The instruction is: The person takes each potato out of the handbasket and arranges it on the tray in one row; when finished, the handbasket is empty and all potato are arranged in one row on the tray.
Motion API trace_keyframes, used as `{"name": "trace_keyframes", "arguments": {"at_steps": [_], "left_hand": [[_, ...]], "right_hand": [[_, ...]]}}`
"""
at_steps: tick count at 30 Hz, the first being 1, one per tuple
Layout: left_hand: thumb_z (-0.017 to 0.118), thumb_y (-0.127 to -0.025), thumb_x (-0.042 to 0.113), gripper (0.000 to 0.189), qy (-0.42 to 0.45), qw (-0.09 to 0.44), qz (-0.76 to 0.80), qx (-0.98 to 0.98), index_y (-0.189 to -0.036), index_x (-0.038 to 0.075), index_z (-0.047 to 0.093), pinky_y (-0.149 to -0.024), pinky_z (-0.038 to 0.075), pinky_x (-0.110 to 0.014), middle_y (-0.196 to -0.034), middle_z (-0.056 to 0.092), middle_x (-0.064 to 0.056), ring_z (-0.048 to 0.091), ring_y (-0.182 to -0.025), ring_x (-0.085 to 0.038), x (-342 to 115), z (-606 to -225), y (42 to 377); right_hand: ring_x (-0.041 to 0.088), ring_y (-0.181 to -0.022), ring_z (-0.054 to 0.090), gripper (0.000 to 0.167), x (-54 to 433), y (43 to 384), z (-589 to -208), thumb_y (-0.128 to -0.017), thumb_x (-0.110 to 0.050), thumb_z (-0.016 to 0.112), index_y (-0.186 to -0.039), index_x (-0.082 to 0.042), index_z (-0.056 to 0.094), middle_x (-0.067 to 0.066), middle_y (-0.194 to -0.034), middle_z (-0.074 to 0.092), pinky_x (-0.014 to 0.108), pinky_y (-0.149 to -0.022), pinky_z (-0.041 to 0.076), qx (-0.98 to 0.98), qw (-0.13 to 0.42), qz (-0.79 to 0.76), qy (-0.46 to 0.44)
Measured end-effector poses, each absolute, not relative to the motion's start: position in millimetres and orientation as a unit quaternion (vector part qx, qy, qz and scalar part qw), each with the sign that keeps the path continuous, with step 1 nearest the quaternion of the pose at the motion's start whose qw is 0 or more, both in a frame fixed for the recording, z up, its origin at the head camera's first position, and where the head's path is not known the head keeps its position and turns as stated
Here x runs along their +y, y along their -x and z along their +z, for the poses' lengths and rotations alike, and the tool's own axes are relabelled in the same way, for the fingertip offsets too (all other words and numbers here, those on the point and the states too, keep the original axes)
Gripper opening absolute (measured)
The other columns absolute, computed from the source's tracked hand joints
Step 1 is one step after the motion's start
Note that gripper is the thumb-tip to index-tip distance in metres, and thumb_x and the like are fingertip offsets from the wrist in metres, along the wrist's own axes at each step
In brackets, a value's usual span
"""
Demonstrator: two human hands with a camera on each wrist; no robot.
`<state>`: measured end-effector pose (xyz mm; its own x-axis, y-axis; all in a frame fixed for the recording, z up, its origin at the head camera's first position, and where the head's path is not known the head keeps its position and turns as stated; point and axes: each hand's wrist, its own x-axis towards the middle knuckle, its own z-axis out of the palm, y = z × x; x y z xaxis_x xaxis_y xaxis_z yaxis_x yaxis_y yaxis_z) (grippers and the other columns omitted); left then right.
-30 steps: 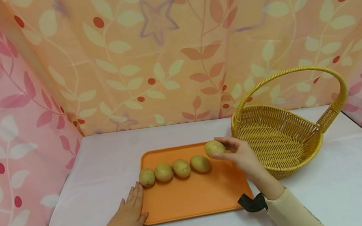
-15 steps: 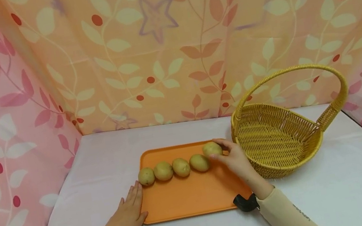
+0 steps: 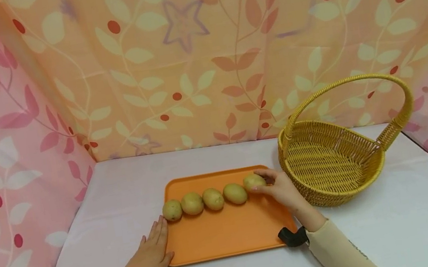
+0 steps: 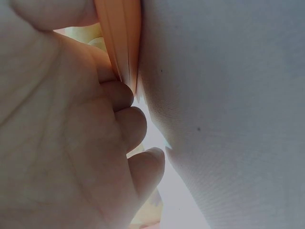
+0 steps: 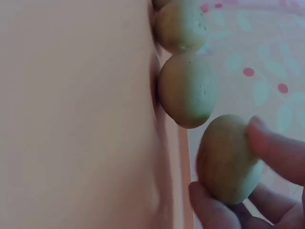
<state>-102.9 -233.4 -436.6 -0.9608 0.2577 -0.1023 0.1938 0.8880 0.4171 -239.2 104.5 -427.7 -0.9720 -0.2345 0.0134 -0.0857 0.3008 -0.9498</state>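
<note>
My right hand (image 3: 285, 190) grips a potato (image 3: 254, 182) between thumb and fingers at the right end of a row on an orange tray (image 3: 231, 234). In the right wrist view the gripped potato (image 5: 229, 160) sits a little off the tray surface (image 5: 81, 124), beside the nearest potato in the row (image 5: 188, 90). Several potatoes (image 3: 192, 203) lie side by side across the tray's upper half. At the tray's left edge my left hand (image 3: 149, 253) rests with straight fingers, the fingertips close to the leftmost potato (image 3: 172, 210).
A yellow wicker basket (image 3: 337, 198) with a tall arched handle (image 3: 341, 82) stands right of the tray, close to my right hand. Flowered cloth (image 3: 195, 70) hangs behind and at both sides of the white-covered table (image 3: 128, 181). Black straps (image 3: 292, 236) show at both wrists.
My right hand has lowered its potato toward the row's level, after a small shift left and back right. The basket has shifted slightly right. My left hand stays in place.
</note>
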Motion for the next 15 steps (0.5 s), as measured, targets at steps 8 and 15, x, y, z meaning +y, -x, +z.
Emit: {"name": "trace_keyframes", "arguments": {"at_steps": [8,15], "left_hand": [[0.059,-0.092,0.017,0.071,-0.117,0.083,0.207,0.968,-0.143,-0.015,0.020,-0.104,0.016,-0.066,-0.151,0.014,-0.028,0.015,-0.138,-0.044,-232.5,-433.1,101.7],[0.059,-0.092,0.016,0.071,-0.117,0.079,0.204,0.969,-0.142,-0.016,0.021,-0.103,0.016,-0.066,-0.151,0.014,-0.029,0.015,-0.137,-0.046,-234.8,-431.8,101.5]], "right_hand": [[0.028,-0.104,0.058,0.051,109.5,240.0,-435.3,-0.082,-0.002,0.071,-0.127,0.010,0.052,0.025,-0.120,0.058,0.020,-0.073,0.048,0.801,0.087,-0.584,0.096],[0.029,-0.103,0.059,0.049,107.6,241.4,-436.1,-0.081,-0.004,0.072,-0.124,0.011,0.054,0.022,-0.118,0.060,0.026,-0.076,0.048,0.808,0.110,-0.560,0.144]]}}
